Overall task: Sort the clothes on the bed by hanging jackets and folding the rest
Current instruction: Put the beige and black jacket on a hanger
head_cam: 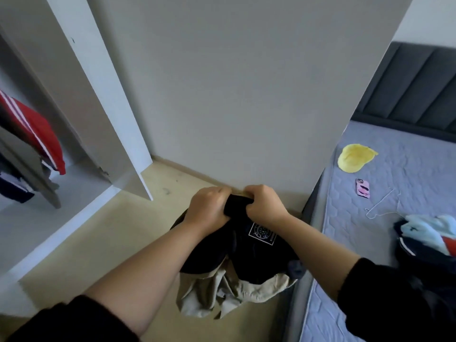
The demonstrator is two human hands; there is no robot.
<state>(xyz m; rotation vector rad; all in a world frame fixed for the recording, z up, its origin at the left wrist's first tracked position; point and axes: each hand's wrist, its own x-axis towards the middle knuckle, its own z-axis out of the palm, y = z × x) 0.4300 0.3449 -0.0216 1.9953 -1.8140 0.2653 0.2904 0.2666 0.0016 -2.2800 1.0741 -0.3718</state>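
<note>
My left hand (208, 207) and right hand (265, 202) both grip the top edge of the jacket (256, 253), fingers curled into the black fabric. It hangs just below them, above the floor, beside the bed (407, 169).

The person wears a black long-sleeved top. Both sleeves are pushed up toward the elbows, so each forearm is bare from cuff to wrist. The left sleeve (69, 319) fills the lower left corner as a matte, dark mass, with a soft, rounded cuff edge running across the arm. The right sleeve (370, 290) is the same black cloth, bunched into loose folds, and its cuff edge looks slightly fuzzy. The left hand (209, 209) and the right hand (265, 202) are bare, with their knuckles showing; the fingernails are hidden.
</note>
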